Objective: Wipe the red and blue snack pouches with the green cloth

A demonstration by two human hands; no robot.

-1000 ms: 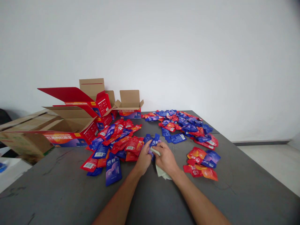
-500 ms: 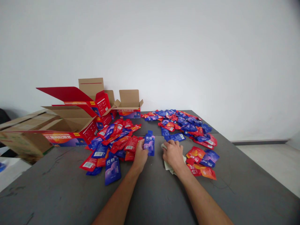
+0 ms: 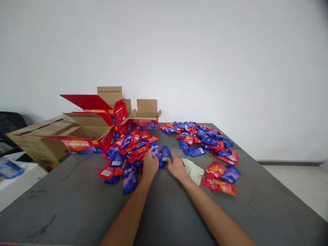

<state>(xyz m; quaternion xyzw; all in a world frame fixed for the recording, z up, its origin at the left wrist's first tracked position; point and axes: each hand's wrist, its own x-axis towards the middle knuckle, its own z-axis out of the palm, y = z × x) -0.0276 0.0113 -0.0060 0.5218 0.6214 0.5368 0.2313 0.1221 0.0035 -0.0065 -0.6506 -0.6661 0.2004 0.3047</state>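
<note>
My left hand is closed on a blue pouch at the near edge of the left heap of red and blue pouches. Right beside it, my right hand pinches the lower edge of a second blue pouch, which stands upright. A pale green cloth lies on the grey table just right of my right wrist, with no hand on it.
A wider heap of pouches lies at the back right, and a small group lies near the cloth. Open red and brown cartons stand at the left, with a smaller open box at the back against the white wall.
My right hand let go of the cloth and moved left to the pouches. My left hand carried its blue pouch forward to the heap's edge. The view has shifted slightly left.
</note>
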